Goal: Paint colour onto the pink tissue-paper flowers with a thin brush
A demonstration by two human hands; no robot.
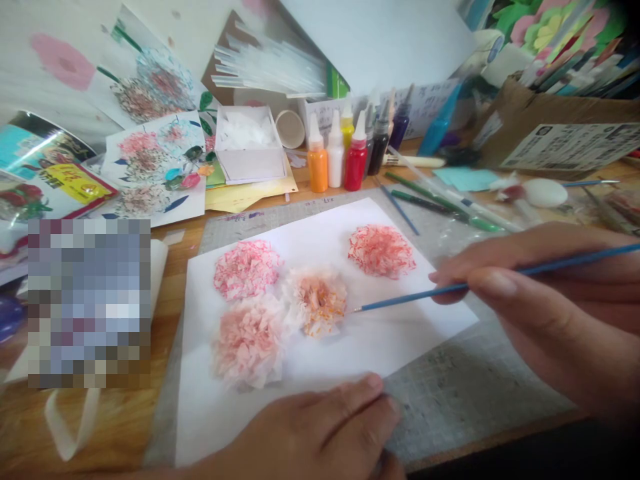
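Between the thumb and fingers of my right hand point(530, 293) is a thin blue paintbrush point(415, 295), its tip low over the white paper point(390, 347). That tip points at a pale paper flower with orange-edged petals point(320, 303), a small gap to its right. Fluffy paper flowers also lie around it: a pink-edged one point(247, 269), a pale pink one point(249, 341) and a red-edged one point(381, 251). My left hand point(330, 427) rests on the paper's near edge, fingers stretched out and laid flat, holding nothing.
A grey cutting mat point(435, 413) lies under the paper. Behind stand paint bottles, including a red one point(356, 157), and a white box point(249, 143). Green pens point(425, 200) lie behind right, near a cardboard box of pens point(560, 127). Flower pictures point(157, 170) lean at left.
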